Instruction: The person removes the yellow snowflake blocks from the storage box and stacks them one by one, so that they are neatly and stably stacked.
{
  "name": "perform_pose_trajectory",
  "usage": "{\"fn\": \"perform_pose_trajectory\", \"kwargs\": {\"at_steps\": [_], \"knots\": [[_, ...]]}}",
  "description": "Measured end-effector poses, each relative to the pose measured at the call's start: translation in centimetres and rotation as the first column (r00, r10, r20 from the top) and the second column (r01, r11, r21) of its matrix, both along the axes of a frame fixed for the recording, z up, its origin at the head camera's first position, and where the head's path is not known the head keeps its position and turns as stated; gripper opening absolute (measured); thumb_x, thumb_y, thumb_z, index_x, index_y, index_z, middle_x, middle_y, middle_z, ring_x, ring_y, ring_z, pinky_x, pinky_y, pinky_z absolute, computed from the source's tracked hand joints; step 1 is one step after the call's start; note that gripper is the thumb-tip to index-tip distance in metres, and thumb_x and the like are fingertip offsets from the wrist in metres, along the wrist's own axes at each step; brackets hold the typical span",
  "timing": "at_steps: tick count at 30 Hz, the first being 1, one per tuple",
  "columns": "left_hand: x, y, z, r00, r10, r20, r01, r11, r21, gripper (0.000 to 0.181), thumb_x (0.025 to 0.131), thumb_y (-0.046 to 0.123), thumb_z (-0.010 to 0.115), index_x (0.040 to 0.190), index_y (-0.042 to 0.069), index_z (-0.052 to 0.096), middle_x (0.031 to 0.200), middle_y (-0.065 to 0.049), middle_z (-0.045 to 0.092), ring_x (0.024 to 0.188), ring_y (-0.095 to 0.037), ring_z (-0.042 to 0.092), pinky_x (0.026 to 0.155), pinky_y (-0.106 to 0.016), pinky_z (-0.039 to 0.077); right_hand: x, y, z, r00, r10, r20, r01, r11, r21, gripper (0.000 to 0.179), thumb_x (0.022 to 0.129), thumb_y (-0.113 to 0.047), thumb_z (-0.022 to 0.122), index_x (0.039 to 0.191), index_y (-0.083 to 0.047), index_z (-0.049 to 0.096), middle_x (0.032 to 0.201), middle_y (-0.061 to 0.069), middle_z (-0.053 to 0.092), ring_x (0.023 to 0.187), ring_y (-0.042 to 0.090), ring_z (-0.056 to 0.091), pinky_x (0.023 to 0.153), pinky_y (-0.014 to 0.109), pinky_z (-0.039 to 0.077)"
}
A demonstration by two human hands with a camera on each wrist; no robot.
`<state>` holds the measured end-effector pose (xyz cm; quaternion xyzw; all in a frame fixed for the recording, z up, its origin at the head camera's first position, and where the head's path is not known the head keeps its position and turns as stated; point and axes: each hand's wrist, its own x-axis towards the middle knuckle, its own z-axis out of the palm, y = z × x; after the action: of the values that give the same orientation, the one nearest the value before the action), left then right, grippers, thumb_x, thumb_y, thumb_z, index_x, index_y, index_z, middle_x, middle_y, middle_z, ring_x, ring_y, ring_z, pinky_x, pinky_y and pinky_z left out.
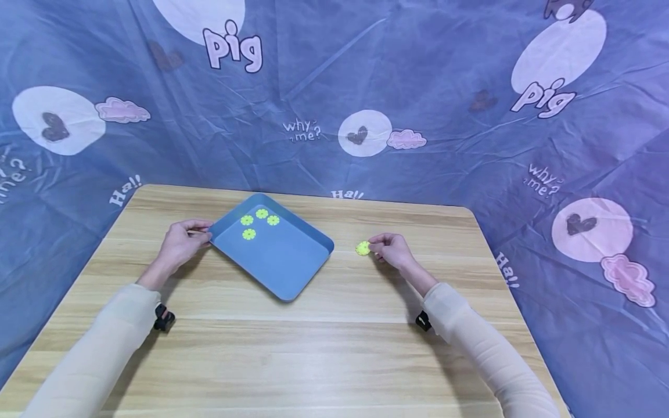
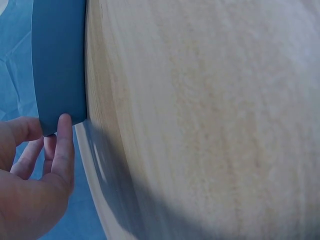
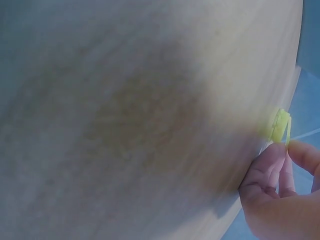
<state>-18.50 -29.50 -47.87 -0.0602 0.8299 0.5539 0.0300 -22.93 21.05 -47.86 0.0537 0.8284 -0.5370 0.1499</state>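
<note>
A shallow blue-grey tray lies turned at an angle left of the table's middle. My left hand pinches its left corner; in the left wrist view the fingers of the hand meet the end of the tray wall. Several bright yellow flower-shaped discs lie flat toward the tray's far corner. To the right of the tray, my right hand pinches a yellow flower-shaped disc between thumb and fingertips. Seen edge-on in the right wrist view, the held yellow piece looks thick and layered.
Beneath everything is a light wood-grain table with rounded far corners. Behind and beside it hangs a blue printed cloth. Black wrist-camera mounts sit under both cream sleeves.
</note>
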Motion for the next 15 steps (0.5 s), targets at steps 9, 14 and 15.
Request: {"fn": "perform_pose_trajectory", "kwargs": {"at_steps": [9,14,15], "knots": [[-0.1,-0.1,-0.1,1.0,0.0,0.007,0.0,1.0,0.0,0.044,0.103,0.002,0.06,0.143,-0.016,0.054,0.13,-0.031,0.06,0.082,0.009,0.064,0.08,-0.012,0.066,0.5,-0.4,1.1,0.999,0.032,-0.014,-0.032,0.999,0.026,0.029,0.1,-0.001,0.066,0.124,0.015,0.064,0.084,0.005,0.068,0.068,0.012,0.06,0.061,0.019,0.059],[-0.1,-0.1,-0.1,1.0,0.003,0.004,-0.003,1.0,-0.007,0.043,0.103,0.001,0.06,0.142,-0.016,0.055,0.128,-0.031,0.061,0.08,0.009,0.064,0.079,-0.012,0.066,0.0,-0.1,-0.3,0.999,0.027,-0.04,-0.025,0.998,0.05,0.028,0.1,-0.006,0.068,0.123,0.01,0.067,0.083,-0.001,0.066,0.068,0.009,0.059,0.06,0.015,0.056],[-0.1,-0.1,-0.1,1.0,0.004,0.003,-0.004,1.0,-0.007,0.043,0.102,0.001,0.06,0.141,-0.016,0.055,0.127,-0.031,0.061,0.08,0.009,0.064,0.079,-0.012,0.066,0.0,-0.1,-0.2,0.999,0.027,-0.041,-0.025,0.998,0.052,0.028,0.1,-0.006,0.068,0.123,0.01,0.067,0.082,-0.002,0.065,0.068,0.009,0.059,0.06,0.014,0.056]]}}
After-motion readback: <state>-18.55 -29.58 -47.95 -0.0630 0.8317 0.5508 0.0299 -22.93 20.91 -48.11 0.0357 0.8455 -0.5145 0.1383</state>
